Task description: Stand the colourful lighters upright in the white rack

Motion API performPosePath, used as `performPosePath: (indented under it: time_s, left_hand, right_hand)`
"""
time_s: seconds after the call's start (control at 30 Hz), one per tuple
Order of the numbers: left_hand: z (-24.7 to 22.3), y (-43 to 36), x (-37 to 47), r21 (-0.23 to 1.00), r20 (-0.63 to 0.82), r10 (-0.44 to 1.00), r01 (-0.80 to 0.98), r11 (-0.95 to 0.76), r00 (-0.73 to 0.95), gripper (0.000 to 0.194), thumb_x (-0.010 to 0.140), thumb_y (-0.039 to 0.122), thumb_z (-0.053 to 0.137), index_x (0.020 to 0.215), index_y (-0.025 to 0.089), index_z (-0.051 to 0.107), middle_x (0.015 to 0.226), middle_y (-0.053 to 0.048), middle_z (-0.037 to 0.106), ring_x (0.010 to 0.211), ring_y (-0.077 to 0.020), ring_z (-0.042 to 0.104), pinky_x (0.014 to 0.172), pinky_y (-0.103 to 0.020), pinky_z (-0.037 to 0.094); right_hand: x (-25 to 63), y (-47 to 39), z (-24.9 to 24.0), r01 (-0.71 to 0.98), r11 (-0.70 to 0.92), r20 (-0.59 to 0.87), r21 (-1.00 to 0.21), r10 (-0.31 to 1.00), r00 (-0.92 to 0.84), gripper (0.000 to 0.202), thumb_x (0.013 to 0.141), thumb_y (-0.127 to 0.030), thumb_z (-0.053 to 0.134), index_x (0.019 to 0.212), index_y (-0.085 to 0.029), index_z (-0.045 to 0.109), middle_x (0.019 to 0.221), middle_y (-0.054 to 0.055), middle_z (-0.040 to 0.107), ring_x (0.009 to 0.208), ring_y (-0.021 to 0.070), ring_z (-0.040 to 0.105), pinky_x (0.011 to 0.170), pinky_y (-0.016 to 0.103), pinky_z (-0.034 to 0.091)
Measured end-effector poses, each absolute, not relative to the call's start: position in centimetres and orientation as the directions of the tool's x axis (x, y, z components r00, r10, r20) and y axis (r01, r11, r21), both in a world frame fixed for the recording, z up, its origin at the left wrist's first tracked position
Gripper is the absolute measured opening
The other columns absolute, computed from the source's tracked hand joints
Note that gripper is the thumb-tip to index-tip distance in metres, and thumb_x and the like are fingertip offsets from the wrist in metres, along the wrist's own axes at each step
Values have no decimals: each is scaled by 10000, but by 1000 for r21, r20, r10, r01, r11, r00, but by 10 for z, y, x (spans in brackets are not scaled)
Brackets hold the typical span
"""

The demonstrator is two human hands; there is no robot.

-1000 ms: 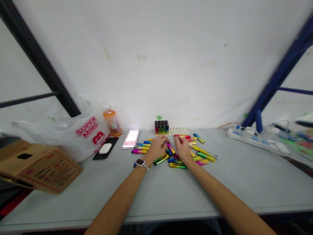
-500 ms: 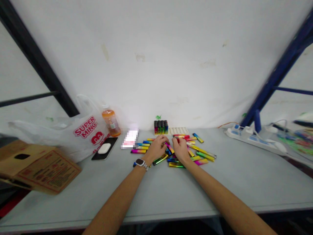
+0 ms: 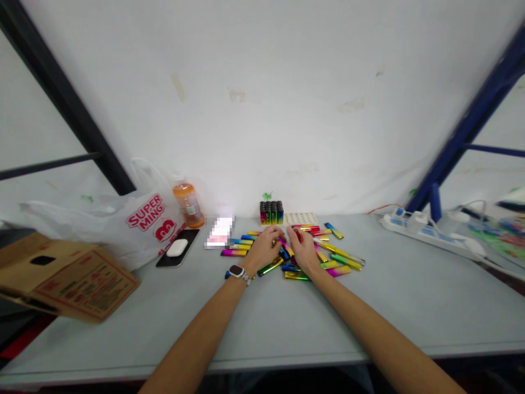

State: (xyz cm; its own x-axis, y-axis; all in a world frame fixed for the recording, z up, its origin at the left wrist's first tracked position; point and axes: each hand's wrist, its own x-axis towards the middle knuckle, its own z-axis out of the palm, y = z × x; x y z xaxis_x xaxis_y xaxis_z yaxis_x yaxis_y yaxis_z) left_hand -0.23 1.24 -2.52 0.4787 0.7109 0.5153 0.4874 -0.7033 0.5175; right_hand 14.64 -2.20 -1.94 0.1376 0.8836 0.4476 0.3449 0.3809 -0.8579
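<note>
Shiny multicoloured lighters (image 3: 346,262) lie loose on the table in a spread pile. My left hand (image 3: 266,246), with a watch at the wrist, is over the left part of the pile, fingers curled inward; whatever they hold is hidden. Close beside it, my right hand (image 3: 302,249) has its fingers closed near a small red end, too small to name. Behind the hands, several lighters stand upright in a tight block (image 3: 271,213) at the left end of a pale tray (image 3: 301,218) with rows of holes.
On the left are a cardboard box (image 3: 86,279), a white plastic bag (image 3: 110,219), an orange drink bottle (image 3: 188,205), a dark phone (image 3: 191,243) with a white case (image 3: 177,248) on it, and a lit screen (image 3: 220,231). A power strip (image 3: 430,238) lies at right, the wall behind.
My right hand's fingers have shifted slightly and the red end shows beside them. My left hand stays in nearly the same place. The whole view has moved a little.
</note>
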Motion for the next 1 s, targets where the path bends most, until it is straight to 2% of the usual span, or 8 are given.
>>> performPosePath:
  time_s: [0.4,0.57,0.8,0.9,1.0]
  left_hand:
    - [-26,13,-3,502,522,702,491,-712,484,255,803,40,461,874,179,662,1018,-61,616,1018,-198,580,974,-378,483]
    - [-26,13,-2,493,527,699,496,-715,483,255,796,40,467,866,184,665,1012,-58,617,1014,-198,579,968,-380,485]
    - [-23,11,-2,500,522,708,502,-706,476,258,796,37,472,901,188,654,1012,-56,622,1018,-202,578,970,-379,481]
    - [-20,8,0,516,547,708,486,-705,447,267,824,50,481,988,191,637,1032,-59,623,1028,-203,576,967,-377,478]
    - [-13,0,5,573,579,717,432,-696,387,232,911,145,478,1091,195,616,1051,-64,613,993,-188,584,910,-343,502]
  right_hand:
    - [148,-15,-22,373,407,482,-834,866,133,237,867,-313,429,649,-219,432,549,-51,420,578,138,405,565,263,285]
    - [150,-14,-22,391,403,486,-828,863,139,209,848,-287,406,650,-226,428,535,-52,404,579,145,404,558,264,271]
    - [147,-14,-25,347,383,449,-856,884,132,272,877,-336,437,631,-226,400,547,-54,405,565,137,397,563,269,292]
    - [146,-15,-24,341,381,443,-859,888,123,329,908,-436,457,661,-220,443,574,-48,432,580,141,412,577,274,318]
    - [147,-15,-25,278,401,439,-873,894,88,374,924,-540,432,731,-224,483,628,-35,474,610,152,443,586,277,359]
